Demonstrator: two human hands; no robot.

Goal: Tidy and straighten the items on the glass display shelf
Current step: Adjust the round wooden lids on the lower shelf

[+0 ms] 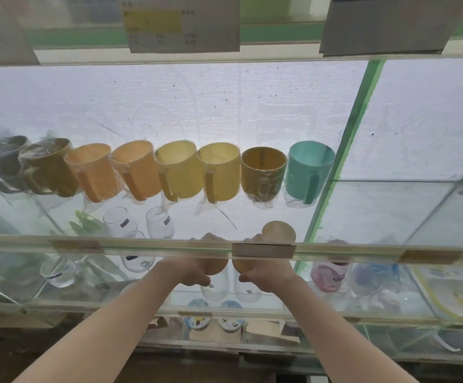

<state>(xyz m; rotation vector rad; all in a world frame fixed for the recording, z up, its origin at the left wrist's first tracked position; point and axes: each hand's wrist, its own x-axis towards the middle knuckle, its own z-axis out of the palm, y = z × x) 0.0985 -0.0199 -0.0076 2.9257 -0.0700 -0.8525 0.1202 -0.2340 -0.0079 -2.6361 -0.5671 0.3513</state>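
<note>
Both my arms reach under the front edge of a glass shelf (141, 241). My left hand (188, 272) grips a tan cup (216, 265), partly hidden by the shelf edge. My right hand (266, 275) grips a second tan cup (242, 265) right beside it; the two cups nearly touch. A third tan cup (278, 230) stands just behind my right hand. On the shelf above, a row of plastic-wrapped mugs runs from a grey mug (2, 161) at the left through orange and yellow ones to a teal mug (309, 172) at the right.
Clear glasses (159, 222) stand left of my hands, and more (59, 272) lower left. A pink patterned cup (329, 275) and a blue one (374, 275) sit to the right. A green frame post (343, 150) runs diagonally. A cardboard label (263, 250) is on the shelf edge.
</note>
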